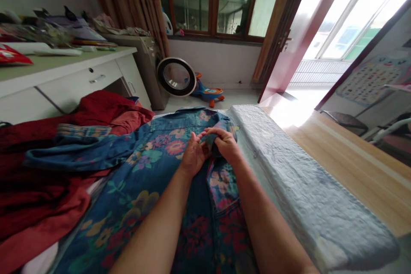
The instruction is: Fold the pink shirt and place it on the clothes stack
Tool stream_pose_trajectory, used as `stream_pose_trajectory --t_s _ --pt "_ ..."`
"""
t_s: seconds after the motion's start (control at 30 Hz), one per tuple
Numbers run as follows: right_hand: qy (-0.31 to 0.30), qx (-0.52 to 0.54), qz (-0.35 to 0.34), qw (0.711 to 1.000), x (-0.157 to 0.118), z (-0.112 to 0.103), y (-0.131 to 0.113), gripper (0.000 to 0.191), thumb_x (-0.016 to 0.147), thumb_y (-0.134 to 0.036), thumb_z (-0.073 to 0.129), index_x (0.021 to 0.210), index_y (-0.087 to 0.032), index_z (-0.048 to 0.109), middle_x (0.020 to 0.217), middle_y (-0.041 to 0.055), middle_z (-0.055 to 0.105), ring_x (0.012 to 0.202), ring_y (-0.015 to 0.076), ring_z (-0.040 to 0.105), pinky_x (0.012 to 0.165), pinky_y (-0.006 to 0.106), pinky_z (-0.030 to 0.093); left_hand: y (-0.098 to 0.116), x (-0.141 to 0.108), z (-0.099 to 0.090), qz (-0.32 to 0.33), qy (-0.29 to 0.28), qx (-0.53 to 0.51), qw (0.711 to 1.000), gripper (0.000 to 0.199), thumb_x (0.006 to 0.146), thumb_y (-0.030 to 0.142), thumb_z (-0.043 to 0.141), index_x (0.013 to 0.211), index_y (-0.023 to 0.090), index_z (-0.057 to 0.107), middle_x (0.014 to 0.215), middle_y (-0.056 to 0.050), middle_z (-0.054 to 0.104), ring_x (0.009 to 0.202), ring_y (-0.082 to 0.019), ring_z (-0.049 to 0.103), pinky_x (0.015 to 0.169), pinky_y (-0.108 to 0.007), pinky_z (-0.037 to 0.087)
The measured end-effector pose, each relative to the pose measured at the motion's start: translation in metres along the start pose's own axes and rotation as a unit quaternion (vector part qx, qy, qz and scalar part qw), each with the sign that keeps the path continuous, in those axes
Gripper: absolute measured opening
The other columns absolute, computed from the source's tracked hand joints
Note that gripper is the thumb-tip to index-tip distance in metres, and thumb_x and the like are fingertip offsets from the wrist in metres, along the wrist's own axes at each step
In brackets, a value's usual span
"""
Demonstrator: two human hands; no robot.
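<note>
A blue denim jacket (167, 167) with a printed flower pattern lies spread out in front of me. One sleeve (96, 150) stretches to the left, its cuff resting on red cloth. At the jacket's upper right, my right hand (224, 142) is closed on a bunched part of the denim, which looks like the other sleeve. My left hand (195, 154) meets it from the left, thumb up, its fingers at the same bunched fabric. The fingers partly hide that fabric, so its exact shape cannot be made out.
Red clothing (109, 111) is heaped at left. Under the jacket is a pale quilted cover (282, 171), its edge dropping to a wooden floor (340, 150). Beyond stand a cluttered white cabinet (73, 81), a washing machine with its round door (176, 77) open, and a blue ride-on toy (207, 92).
</note>
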State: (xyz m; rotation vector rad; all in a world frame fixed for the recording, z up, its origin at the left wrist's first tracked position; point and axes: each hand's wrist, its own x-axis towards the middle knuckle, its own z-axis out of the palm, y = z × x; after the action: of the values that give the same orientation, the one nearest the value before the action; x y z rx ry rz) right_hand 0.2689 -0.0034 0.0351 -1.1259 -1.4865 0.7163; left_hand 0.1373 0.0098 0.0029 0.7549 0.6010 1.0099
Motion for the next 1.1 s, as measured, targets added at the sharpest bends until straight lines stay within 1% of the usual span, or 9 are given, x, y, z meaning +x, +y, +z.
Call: stream_pose_trajectory --t_s 0.07,0.13,0.3,0.4,0.53,0.67,0.83,0.97,1.1 --pt "-0.075 -0.009 0.046 0.996 -0.004 0.013 -0.004 0.039 0.070 -0.013 0.042 0.096 -0.022 0.071 0.104 -0.0007 0.073 0.098 0.0162 0.065 0.090 0.026 0.049 0.003 -0.001 -0.002 0.015 0.011 0.041 0.999 0.057 0.090 0.066 0.045 0.124 0.021 0.055 0.104 -0.008 0.070 0.093 -0.020 0.068 0.083 -0.036 0.057" --pt "-0.062 -0.040 0.088 0.993 -0.007 0.018 -0.005 0.043 0.071 -0.012 0.041 0.101 -0.023 0.070 0.104 -0.0009 0.073 0.099 0.0164 0.065 0.088 0.026 0.050 0.002 -0.002 -0.002 0.022 0.029 0.084 0.996 0.050 0.087 0.050 0.060 0.128 0.022 0.053 0.106 -0.006 0.070 0.094 -0.019 0.068 0.084 -0.035 0.057" --pt "0.227 -0.117 0.121 0.959 -0.001 -0.007 0.014 0.042 0.079 -0.018 0.034 0.107 -0.020 0.066 0.106 0.0050 0.070 0.100 0.0182 0.063 0.087 0.028 0.049 0.003 -0.001 -0.001 0.042 0.060 0.096 0.993 0.072 0.071 0.018 0.067 0.139 0.025 0.044 0.102 -0.002 0.071 0.086 -0.017 0.070 0.082 -0.034 0.058" --pt "0.291 -0.184 0.158 0.926 0.001 -0.026 0.032 0.040 0.078 -0.018 0.034 0.104 -0.016 0.065 0.102 0.0075 0.069 0.097 0.0192 0.063 0.088 0.028 0.047 0.009 0.001 -0.004 0.084 0.081 0.099 0.988 0.074 0.067 0.017 0.066 0.138 0.025 0.048 0.097 0.000 0.071 0.083 -0.015 0.070 0.083 -0.032 0.057" --pt "0.218 -0.270 0.218 0.912 -0.002 -0.028 0.047 0.040 0.074 -0.012 0.039 0.104 -0.015 0.066 0.104 0.0086 0.069 0.100 0.0198 0.062 0.090 0.027 0.045 0.022 0.002 -0.009 0.155 0.102 0.140 0.973 0.072 0.066 0.020 0.065 0.136 0.025 0.051 0.106 -0.001 0.070 0.091 -0.015 0.068 0.087 -0.030 0.055" --pt "0.137 -0.362 0.229 0.893 -0.006 -0.016 0.053 0.038 0.081 -0.018 0.047 0.116 -0.014 0.063 0.116 0.0123 0.065 0.110 0.0216 0.059 0.094 0.028 0.042 0.036 0.001 -0.015 0.236 0.150 0.206 0.938 0.062 0.067 0.019 0.058 0.129 0.024 0.057 0.115 -0.002 0.068 0.098 -0.017 0.066 0.089 -0.029 0.053" --pt "0.078 -0.429 0.238 0.868 -0.008 -0.010 0.052 0.041 0.087 -0.027 0.052 0.126 -0.016 0.059 0.124 0.0139 0.062 0.118 0.0263 0.054 0.097 0.032 0.040 0.047 0.003 -0.038 0.340 0.335 0.284 0.832 0.050 0.068 0.017 0.051 0.115 0.022 0.066 0.099 0.000 0.069 0.085 -0.015 0.064 0.081 -0.027 0.053" --pt "0.047 -0.465 0.233 0.853 -0.010 -0.009 0.047 0.043 0.087 -0.028 0.052 0.129 -0.020 0.059 0.125 0.0134 0.061 0.118 0.0283 0.053 0.095 0.036 0.040 0.044 0.008 -0.062 0.282 0.429 0.356 0.781 0.046 0.067 0.016 0.050 0.110 0.021 0.065 0.093 -0.002 0.067 0.086 -0.018 0.064 0.084 -0.032 0.053" --pt "0.036 -0.481 0.225 0.847 -0.010 -0.008 0.046 0.041 0.087 -0.027 0.051 0.127 -0.020 0.060 0.123 0.0132 0.062 0.116 0.0272 0.054 0.092 0.035 0.041 0.041 0.009 -0.071 0.162 0.447 0.394 0.787 0.061 0.067 0.022 0.062 0.127 0.020 0.052 0.118 -0.011 0.062 0.092 -0.023 0.064 0.081 -0.039 0.055"
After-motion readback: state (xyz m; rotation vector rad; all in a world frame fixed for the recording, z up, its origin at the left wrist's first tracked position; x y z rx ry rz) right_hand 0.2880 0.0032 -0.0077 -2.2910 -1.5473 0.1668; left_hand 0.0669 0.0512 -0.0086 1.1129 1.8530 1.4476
